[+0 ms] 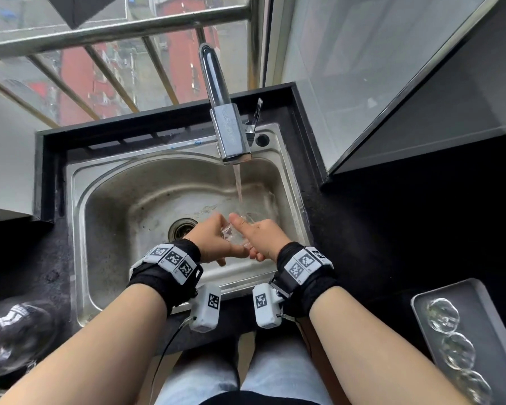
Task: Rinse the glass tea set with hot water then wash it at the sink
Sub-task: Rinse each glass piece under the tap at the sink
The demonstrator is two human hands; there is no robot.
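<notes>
Over the steel sink (105, 200), both my hands hold a small clear glass cup (235, 232) under the running stream from the chrome faucet (228, 127). My left hand (212, 241) grips the cup from the left with curled fingers. My right hand (265, 236) holds it from the right, thumb lying along the cup's top. The water lands just beyond the cup's far edge. Most of the cup is hidden between my fingers.
A grey metal tray (488, 311) on the dark counter at lower right carries three clear glass cups (443, 314). The sink drain (183, 228) lies left of my hands. A dark packaged object (15, 323) sits at the lower left. Window bars stand behind the faucet.
</notes>
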